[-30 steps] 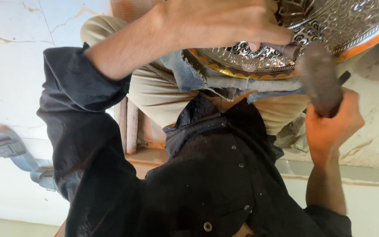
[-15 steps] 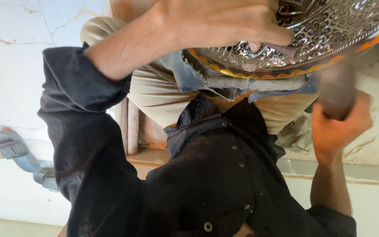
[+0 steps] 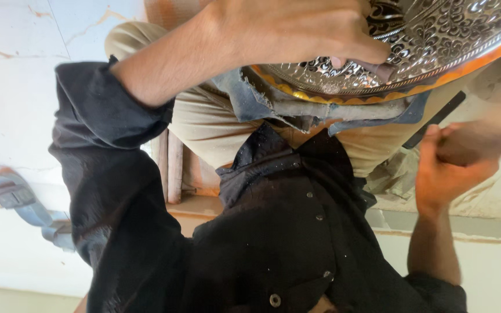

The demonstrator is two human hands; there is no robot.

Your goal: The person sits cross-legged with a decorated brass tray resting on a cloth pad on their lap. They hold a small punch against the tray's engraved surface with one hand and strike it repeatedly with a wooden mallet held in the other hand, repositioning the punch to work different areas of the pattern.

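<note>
Embossed metal tray (image 3: 436, 40) rests on our lap over a denim pad (image 3: 273, 101). Our left hand (image 3: 297, 29) presses its rim, fingers pinching a punch, steadying it. Our right hand (image 3: 453, 168) is clenched around a blurred hammer handle.

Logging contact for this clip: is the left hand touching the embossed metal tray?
Touching. The head view shows the left hand lying on the embossed metal tray, fingertips pressed against its patterned surface near the rim, no gap visible.

Below the left hand (image 3: 297, 35), the lap (image 3: 204, 124) carries a frayed denim cloth (image 3: 262, 101); on that cloth rests the patterned metal tray (image 3: 436, 40), near the right hand (image 3: 453, 165).
</note>
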